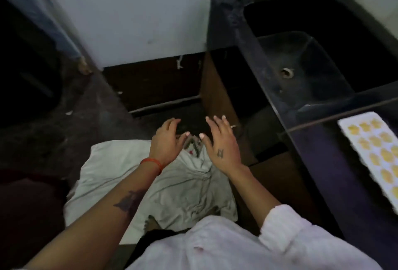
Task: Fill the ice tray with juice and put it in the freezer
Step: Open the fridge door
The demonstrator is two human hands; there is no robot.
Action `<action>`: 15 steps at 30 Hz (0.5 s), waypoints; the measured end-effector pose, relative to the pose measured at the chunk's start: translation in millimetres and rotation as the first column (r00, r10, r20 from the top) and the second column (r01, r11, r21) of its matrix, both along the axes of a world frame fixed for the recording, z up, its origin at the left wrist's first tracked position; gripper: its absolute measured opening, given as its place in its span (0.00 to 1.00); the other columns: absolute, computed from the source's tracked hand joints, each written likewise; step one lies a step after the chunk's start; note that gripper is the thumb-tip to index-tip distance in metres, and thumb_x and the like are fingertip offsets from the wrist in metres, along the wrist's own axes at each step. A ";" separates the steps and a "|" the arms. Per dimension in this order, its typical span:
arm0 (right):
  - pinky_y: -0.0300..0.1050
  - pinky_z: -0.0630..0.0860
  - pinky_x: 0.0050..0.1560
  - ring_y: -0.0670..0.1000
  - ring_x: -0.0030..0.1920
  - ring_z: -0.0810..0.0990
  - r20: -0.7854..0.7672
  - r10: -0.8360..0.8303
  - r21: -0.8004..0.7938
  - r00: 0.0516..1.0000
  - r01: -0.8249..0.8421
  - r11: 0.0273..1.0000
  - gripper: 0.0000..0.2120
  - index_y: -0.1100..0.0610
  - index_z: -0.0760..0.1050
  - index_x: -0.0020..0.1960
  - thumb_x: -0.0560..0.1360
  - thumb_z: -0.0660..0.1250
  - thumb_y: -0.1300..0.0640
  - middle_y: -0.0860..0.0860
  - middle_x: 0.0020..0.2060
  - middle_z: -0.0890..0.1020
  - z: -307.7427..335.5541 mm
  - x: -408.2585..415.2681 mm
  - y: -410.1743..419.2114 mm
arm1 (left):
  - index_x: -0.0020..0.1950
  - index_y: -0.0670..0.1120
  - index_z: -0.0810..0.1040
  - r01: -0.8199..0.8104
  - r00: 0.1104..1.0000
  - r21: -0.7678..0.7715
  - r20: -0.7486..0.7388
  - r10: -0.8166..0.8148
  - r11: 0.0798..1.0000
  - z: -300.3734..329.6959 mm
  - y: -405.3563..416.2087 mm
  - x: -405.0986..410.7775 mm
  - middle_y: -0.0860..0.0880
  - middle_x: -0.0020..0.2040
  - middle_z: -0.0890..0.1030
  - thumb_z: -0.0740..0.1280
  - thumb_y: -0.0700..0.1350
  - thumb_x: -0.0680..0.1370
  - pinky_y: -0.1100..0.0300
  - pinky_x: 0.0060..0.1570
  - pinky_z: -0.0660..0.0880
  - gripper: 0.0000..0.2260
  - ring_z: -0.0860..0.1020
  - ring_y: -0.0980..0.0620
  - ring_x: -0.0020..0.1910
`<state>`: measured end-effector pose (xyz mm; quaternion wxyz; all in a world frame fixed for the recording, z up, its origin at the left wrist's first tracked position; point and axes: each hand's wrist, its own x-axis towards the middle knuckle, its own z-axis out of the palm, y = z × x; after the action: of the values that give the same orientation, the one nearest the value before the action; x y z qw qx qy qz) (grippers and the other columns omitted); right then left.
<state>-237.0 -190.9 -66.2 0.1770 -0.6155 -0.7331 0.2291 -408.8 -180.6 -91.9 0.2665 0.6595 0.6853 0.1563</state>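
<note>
Ice tray filled, freezer trip still to come

Ice tray (pixel 375 157) appears full: its cups show yellow juice, so pouring looks done. The left hand (pixel 167 140) and right hand (pixel 221 147) both hang with fingers spread, holding nothing, above a pale cloth (pixel 133 175). Well to the right of the right hand, the tray rests on the dark table (pixel 323 162), beside the sink (pixel 301 65). No freezer is visible; carrying remains.

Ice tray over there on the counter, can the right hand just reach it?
Probably yes. The right hand is open and holds nothing, and nothing stands between it and the ice tray on the dark counter to its right.
</note>
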 end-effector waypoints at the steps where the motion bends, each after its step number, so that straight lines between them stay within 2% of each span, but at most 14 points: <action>1: 0.48 0.54 0.73 0.55 0.76 0.51 0.018 0.043 -0.068 0.999 -0.041 0.997 0.25 0.55 0.60 0.73 0.80 0.56 0.48 0.56 0.73 0.62 -8.7 -16.4 -0.7 | 0.72 0.44 0.65 -0.016 1.000 -0.041 -0.019 0.016 0.999 -6.5 -9.8 -20.0 0.42 0.72 0.66 0.62 0.54 0.78 0.49 0.66 0.67 0.25 0.67 0.42 0.69; 4: 0.52 0.53 0.74 0.55 0.76 0.52 0.065 0.173 -0.278 0.983 -0.149 0.949 0.27 0.53 0.57 0.74 0.79 0.55 0.44 0.55 0.75 0.59 -28.1 -68.3 -5.6 | 0.73 0.46 0.62 -0.086 0.995 -0.149 -0.063 0.077 0.985 -21.8 -41.6 -79.7 0.43 0.74 0.63 0.61 0.57 0.77 0.48 0.66 0.67 0.28 0.66 0.42 0.70; 6: 0.51 0.54 0.74 0.56 0.74 0.55 0.122 0.282 -0.368 0.952 -0.220 0.903 0.27 0.54 0.57 0.74 0.79 0.54 0.43 0.55 0.74 0.60 -37.0 -102.6 -10.5 | 0.74 0.47 0.61 -0.153 0.987 -0.204 -0.087 0.138 0.967 -29.4 -63.6 -117.6 0.43 0.75 0.62 0.61 0.58 0.77 0.47 0.66 0.67 0.29 0.65 0.41 0.70; 9: 0.51 0.57 0.72 0.56 0.73 0.58 0.180 0.449 -0.477 0.875 -0.322 0.818 0.29 0.54 0.56 0.74 0.79 0.53 0.41 0.56 0.74 0.60 -47.3 -154.1 -20.2 | 0.74 0.47 0.59 -0.246 0.968 -0.259 -0.122 0.221 0.934 -40.8 -98.5 -170.0 0.44 0.76 0.60 0.60 0.60 0.77 0.46 0.67 0.65 0.30 0.63 0.41 0.71; 12: 0.55 0.54 0.73 0.56 0.75 0.55 0.168 0.587 -0.573 0.792 -0.406 0.712 0.30 0.52 0.53 0.75 0.78 0.52 0.39 0.55 0.75 0.56 -56.6 -205.5 -31.4 | 0.75 0.48 0.58 -0.355 0.935 -0.288 -0.141 0.327 0.890 -50.0 -137.8 -214.7 0.44 0.76 0.59 0.60 0.61 0.77 0.45 0.67 0.65 0.31 0.62 0.42 0.72; 15: 0.57 0.52 0.74 0.55 0.75 0.53 0.155 0.734 -0.648 0.661 -0.492 0.581 0.31 0.50 0.51 0.76 0.78 0.51 0.38 0.54 0.76 0.54 -60.1 -256.5 -43.7 | 0.75 0.48 0.57 -0.504 0.863 -0.325 -0.141 0.486 0.800 -52.3 -179.1 -248.5 0.45 0.76 0.58 0.60 0.61 0.77 0.45 0.68 0.64 0.31 0.61 0.42 0.73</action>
<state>-493.4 -234.6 -126.2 -0.2593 -0.3709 -0.8225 0.3446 -657.2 -359.7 -144.2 0.3125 0.4031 0.8565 0.0790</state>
